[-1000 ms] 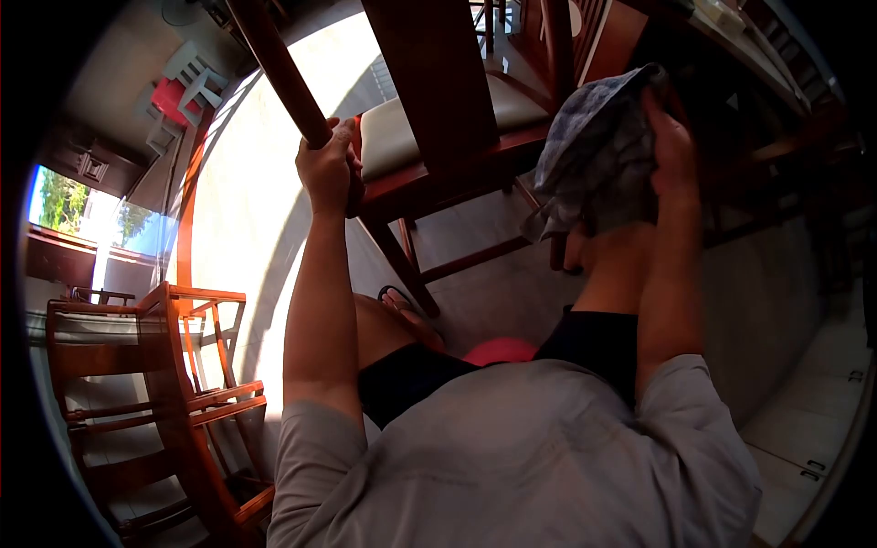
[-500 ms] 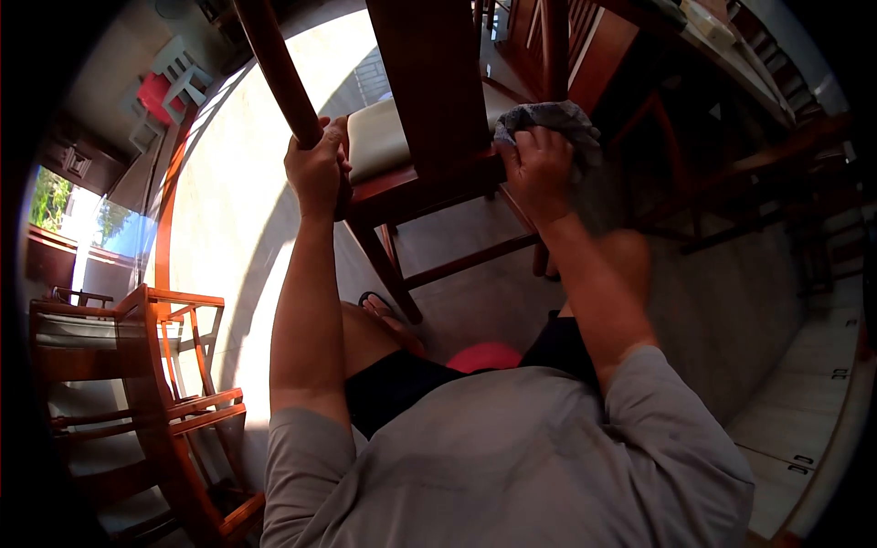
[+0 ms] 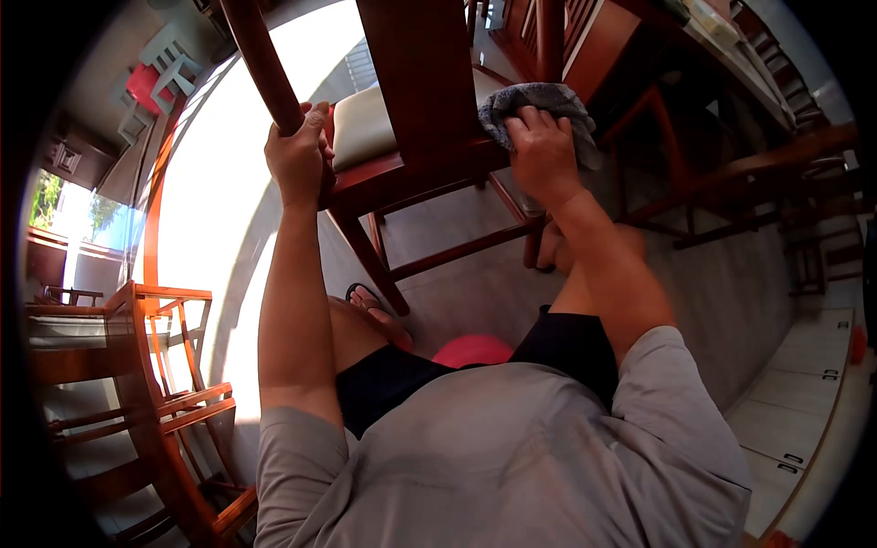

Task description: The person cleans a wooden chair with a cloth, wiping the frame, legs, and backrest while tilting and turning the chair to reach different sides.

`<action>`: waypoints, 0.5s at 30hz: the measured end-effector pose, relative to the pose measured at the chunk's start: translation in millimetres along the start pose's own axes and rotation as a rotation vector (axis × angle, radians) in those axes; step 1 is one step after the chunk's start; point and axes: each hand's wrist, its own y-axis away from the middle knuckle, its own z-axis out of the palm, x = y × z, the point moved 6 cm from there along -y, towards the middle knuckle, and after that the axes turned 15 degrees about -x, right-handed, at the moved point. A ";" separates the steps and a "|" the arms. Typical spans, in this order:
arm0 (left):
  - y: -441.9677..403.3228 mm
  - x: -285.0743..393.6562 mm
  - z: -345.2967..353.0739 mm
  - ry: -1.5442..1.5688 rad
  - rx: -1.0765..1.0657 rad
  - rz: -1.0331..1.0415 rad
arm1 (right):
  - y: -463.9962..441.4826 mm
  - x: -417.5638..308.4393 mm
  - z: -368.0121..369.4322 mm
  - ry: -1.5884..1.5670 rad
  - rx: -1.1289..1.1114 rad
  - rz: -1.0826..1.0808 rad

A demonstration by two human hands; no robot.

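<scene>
In front of me stands a dark reddish wooden chair (image 3: 416,91) with a pale cushioned seat (image 3: 364,128), its back turned towards me. My left hand (image 3: 299,155) is wrapped around the chair's left back post, low down near the seat. On the other side, my right hand (image 3: 545,151) holds a grey-blue cloth (image 3: 509,102) against the lower right part of the chair back. The cloth is bunched and hangs past my fingers on the right. Part of the right post is hidden behind the cloth.
Another wooden chair (image 3: 146,365) stands at lower left. A pink-red stool (image 3: 473,351) shows beneath me. A table (image 3: 744,64) and dark chairs fill the upper right, with white cabinets (image 3: 795,393) at lower right. A red chair (image 3: 146,89) is at far left.
The view has shifted slightly, and the chair appears a little further left. My right hand has turned somewhat with the cloth, which spreads further left. My left hand keeps its hold on the post.
</scene>
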 end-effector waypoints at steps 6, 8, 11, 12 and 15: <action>0.6 -3.1 -1.5 -0.027 0.010 0.019 | 19.2 66.3 -9.7 -1.434 -0.163 0.196; 2.0 1.8 0.1 -0.027 0.022 0.017 | 42.0 90.1 -5.1 -1.749 0.089 0.449; 1.1 2.6 0.2 -0.031 0.013 0.009 | 68.1 112.4 -17.1 -2.071 0.332 0.565; 0.0 2.2 -0.3 -0.035 0.005 0.011 | 73.8 118.0 -24.2 -2.161 0.387 0.564; -2.2 -0.6 0.0 -0.043 -0.020 0.005 | 81.9 148.4 -48.9 -2.153 0.531 0.517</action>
